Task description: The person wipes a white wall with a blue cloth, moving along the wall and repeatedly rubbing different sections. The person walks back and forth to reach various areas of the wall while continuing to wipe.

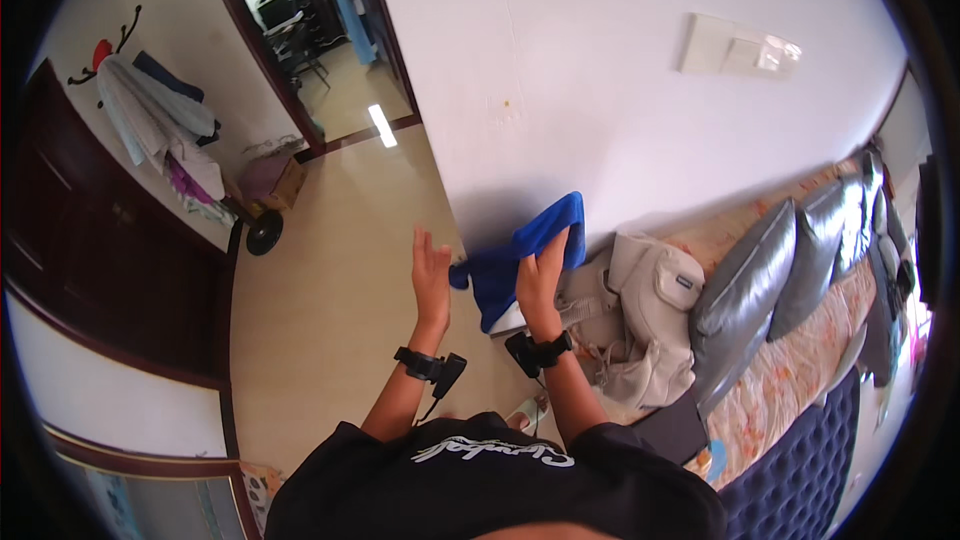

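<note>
My right hand (541,277) is raised beside the pale wall, with a blue cloth (495,281) draped over or held at its fingers. The cloth hangs down to the left of that hand, over a white surface that shows only in part. Its upper part is folded around my fingertips, so the grip is partly hidden. My left hand (431,277) is raised to the left of the cloth, fingers extended and holding nothing. Both wrists wear black straps with small black devices.
On the right, a beige bag or carrier (649,315) lies on a couch with a floral cover (787,352) and shiny grey cushions (750,285). At left stand a coat rack with clothes (150,105), a cardboard box (289,184) and a dark door (105,210). A doorway opens beyond.
</note>
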`<state>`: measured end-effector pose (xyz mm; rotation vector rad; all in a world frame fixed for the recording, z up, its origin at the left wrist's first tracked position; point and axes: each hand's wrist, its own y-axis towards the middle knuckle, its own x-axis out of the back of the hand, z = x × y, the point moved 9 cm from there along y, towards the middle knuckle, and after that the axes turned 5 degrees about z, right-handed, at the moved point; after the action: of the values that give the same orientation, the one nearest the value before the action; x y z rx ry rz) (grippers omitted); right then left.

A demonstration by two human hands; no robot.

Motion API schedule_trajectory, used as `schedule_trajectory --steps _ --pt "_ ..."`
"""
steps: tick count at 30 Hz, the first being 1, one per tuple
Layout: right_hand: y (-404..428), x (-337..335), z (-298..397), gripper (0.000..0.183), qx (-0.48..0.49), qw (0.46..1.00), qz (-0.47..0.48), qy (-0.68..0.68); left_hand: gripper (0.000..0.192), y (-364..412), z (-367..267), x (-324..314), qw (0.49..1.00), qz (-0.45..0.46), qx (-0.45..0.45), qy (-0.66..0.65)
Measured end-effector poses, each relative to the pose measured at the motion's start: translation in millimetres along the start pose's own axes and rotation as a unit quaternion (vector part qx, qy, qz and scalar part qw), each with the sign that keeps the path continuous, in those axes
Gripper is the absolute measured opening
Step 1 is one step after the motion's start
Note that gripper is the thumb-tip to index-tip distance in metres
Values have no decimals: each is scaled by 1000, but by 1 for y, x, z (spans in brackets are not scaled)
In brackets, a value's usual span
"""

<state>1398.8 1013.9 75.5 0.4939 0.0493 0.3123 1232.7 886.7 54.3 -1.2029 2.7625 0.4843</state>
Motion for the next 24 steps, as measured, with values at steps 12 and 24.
schedule_trajectory --steps 12,24 --pt "-145 -205 171 59 249 949 82 -176 36 -202 -10 168 858 433 216 172" --pt "-353 -497 203 32 -53 856 455 239 57 -272 -93 422 962 228 84 121"
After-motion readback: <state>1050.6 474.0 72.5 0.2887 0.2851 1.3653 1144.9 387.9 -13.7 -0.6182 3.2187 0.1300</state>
